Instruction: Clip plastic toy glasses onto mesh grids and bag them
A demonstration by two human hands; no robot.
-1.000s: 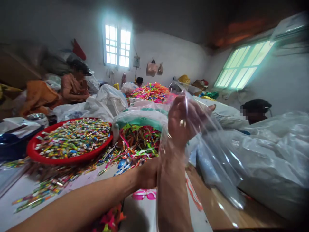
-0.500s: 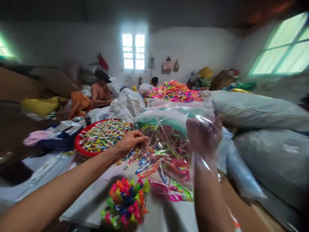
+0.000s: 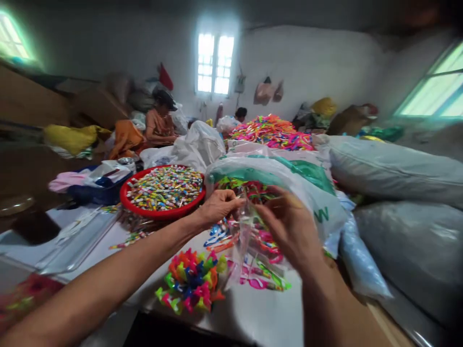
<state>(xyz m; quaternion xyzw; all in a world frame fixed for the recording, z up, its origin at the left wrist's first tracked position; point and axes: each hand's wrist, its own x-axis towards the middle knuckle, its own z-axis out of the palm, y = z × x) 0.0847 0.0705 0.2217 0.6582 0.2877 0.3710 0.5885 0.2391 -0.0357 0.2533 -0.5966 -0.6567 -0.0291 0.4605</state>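
Together, the left hand (image 3: 219, 207) and right hand (image 3: 291, 226) pinch a clear plastic bag (image 3: 243, 246) between them.

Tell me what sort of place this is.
Probably a small packing workshop for colourful plastic trinkets: a red basin heaped with striped pieces, stuffed sacks piled about, and a left hand and right hand pinching a clear plastic bag.
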